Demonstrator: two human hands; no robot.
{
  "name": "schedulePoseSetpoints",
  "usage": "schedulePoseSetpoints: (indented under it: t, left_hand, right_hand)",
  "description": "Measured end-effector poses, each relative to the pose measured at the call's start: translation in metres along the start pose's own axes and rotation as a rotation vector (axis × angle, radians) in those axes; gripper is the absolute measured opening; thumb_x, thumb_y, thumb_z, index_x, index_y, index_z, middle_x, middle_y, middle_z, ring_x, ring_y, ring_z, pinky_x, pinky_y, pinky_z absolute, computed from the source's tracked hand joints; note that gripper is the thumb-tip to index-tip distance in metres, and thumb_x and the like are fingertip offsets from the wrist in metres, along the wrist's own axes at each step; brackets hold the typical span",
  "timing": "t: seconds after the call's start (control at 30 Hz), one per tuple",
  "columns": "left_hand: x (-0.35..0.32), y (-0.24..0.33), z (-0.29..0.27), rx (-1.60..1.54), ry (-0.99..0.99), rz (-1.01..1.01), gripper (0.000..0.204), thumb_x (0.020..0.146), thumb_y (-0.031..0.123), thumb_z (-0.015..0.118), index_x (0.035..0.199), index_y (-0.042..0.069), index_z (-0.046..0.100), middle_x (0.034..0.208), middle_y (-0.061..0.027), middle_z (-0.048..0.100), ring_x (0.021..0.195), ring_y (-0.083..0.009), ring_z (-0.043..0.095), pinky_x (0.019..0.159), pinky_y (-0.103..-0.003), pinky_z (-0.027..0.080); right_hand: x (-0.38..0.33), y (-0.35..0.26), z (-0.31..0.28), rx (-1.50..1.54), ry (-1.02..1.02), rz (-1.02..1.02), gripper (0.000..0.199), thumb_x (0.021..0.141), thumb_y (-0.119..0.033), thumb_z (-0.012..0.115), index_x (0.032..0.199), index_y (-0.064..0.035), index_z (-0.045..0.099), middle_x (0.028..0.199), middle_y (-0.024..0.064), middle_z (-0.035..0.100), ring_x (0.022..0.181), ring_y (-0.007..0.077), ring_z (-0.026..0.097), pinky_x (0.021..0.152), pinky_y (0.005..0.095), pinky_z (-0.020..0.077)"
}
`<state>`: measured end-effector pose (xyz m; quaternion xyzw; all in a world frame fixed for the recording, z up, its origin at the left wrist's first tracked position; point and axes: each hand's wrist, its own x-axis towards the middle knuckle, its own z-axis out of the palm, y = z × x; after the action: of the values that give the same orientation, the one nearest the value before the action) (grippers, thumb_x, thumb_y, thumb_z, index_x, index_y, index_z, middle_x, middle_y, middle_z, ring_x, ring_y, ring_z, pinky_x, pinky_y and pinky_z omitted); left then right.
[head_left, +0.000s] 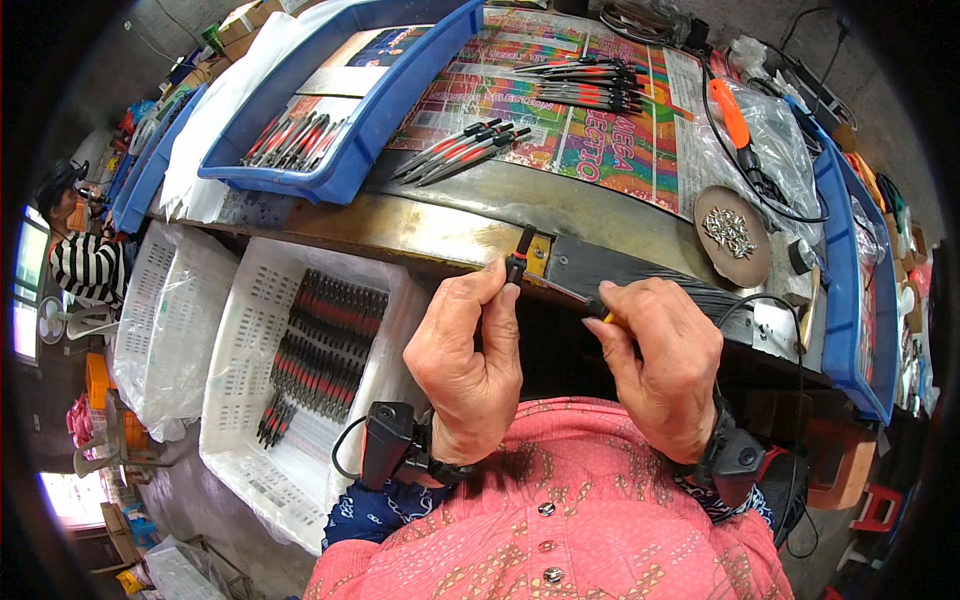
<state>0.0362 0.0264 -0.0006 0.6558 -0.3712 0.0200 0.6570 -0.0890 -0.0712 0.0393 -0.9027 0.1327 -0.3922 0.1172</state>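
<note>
My left hand [470,350] is closed, pinching a short black pen-like piece with a red band [517,262] upright between thumb and forefinger. That piece stands at the bench's front edge, beside a small brass-coloured plate [538,256]. My right hand [660,335] is closed too, its thumb and fingertips pressed round a small black and yellow thing [604,312] whose kind I cannot make out. The two hands are apart, level with each other. Beyond them, several slim grey, red and black pen-like sticks [462,152] lie on the bench, with another bundle [590,84] farther back.
A blue tray [345,180] with more sticks stands at the back left. Below it is a white crate [225,400] with rows of black-red pieces. A round dish [712,262] of small metal parts, an orange-handled tool [730,112] with a cable and a blue bin [850,300] are rightward.
</note>
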Motion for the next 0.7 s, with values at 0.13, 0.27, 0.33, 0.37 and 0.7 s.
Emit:
schedulePoseSetpoints:
  t: [0.13,0.27,0.33,0.37,0.7]
  left_hand:
    - [0.0015,0.0003,0.0,-0.001,0.011,0.008,0.015,0.083,-0.003,0.063,0.098,-0.004,0.062,0.085,-0.015,0.064,0.074,-0.025,0.064,0.07,-0.029,0.05]
    - [0.0005,0.0027,0.0003,0.004,0.004,0.019,0.016,0.083,-0.003,0.063,0.098,-0.003,0.063,0.084,-0.0147,0.064,0.074,-0.0248,0.064,0.07,-0.029,0.05]
    - [0.0009,0.0026,0.001,-0.009,0.006,0.017,0.016,0.082,-0.003,0.063,0.098,-0.003,0.063,0.084,-0.0146,0.064,0.074,-0.0249,0.064,0.07,-0.029,0.05]
    - [0.0011,0.0025,0.001,-0.013,0.007,0.013,0.016,0.082,-0.003,0.063,0.098,-0.003,0.063,0.084,-0.0147,0.064,0.074,-0.0249,0.064,0.07,-0.029,0.05]
    - [0.0006,0.0026,0.0006,-0.002,0.014,0.017,0.016,0.083,-0.002,0.064,0.099,-0.003,0.063,0.084,-0.0151,0.064,0.073,-0.0249,0.064,0.069,-0.029,0.05]
  right_hand:
    - [-0.0017,-0.0009,0.0009,-0.068,-0.038,0.005,0.03,0.066,-0.001,0.07,0.093,-0.0011,0.058,0.077,0.0101,0.053,0.065,0.0276,0.055,0.057,0.0355,0.0464]
    - [-0.0006,-0.0036,-0.0003,0.026,-0.063,0.13,0.029,0.068,-0.002,0.07,0.093,-0.0017,0.058,0.076,0.0105,0.052,0.065,0.0274,0.056,0.058,0.0359,0.0461]
    - [-0.0012,-0.0049,-0.003,0.111,-0.113,0.212,0.028,0.069,-0.003,0.07,0.094,-0.0017,0.058,0.077,0.0109,0.052,0.066,0.0275,0.056,0.058,0.0361,0.0461]
    - [-0.0014,-0.0053,-0.0034,0.12,-0.116,0.207,0.028,0.069,-0.003,0.07,0.094,-0.0016,0.057,0.077,0.0111,0.052,0.066,0.0278,0.056,0.058,0.0362,0.0461]
    - [0.0021,-0.005,-0.0027,-0.015,-0.057,0.103,0.026,0.07,0.005,0.069,0.093,0.001,0.059,0.077,0.012,0.055,0.062,0.0226,0.056,0.055,0.0295,0.046]
